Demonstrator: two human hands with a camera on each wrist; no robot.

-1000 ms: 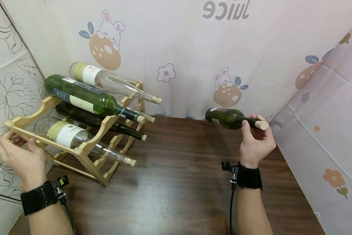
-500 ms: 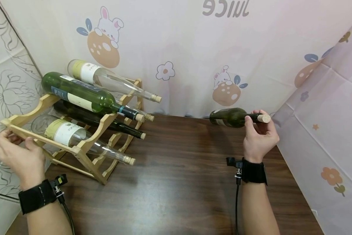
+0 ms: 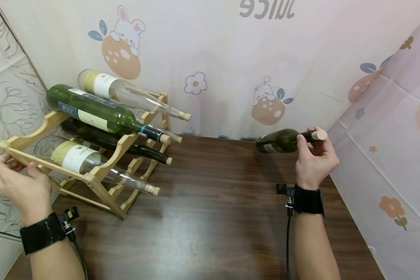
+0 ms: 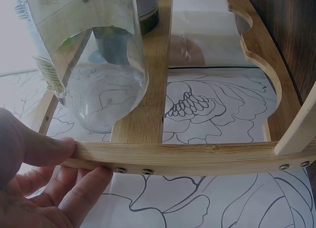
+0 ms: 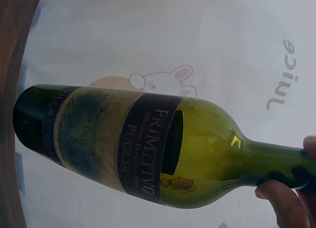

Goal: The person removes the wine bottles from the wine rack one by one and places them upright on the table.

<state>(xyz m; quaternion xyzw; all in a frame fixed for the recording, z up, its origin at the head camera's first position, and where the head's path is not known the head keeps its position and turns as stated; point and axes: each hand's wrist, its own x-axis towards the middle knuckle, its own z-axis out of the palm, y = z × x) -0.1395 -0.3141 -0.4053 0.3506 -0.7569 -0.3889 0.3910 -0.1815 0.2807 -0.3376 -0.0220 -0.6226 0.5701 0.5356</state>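
A person's left hand (image 3: 22,186) has its grip around the left rail of a wooden rack (image 3: 55,165), thumb above and fingers beneath. The right hand (image 3: 316,163) pinches the corked neck of a tilted green bottle (image 3: 280,140) at the right, its base pointing left; whether it touches the brown tabletop (image 3: 210,217) cannot be told. The label reads "Primitivo Puglia". Corked bottles lie in the rack, including a blue-and-cream-labelled green one (image 3: 90,111), a darker one (image 3: 87,136) and a near clear one (image 3: 80,157). Beyond hangs a rabbit-print curtain (image 3: 224,58).
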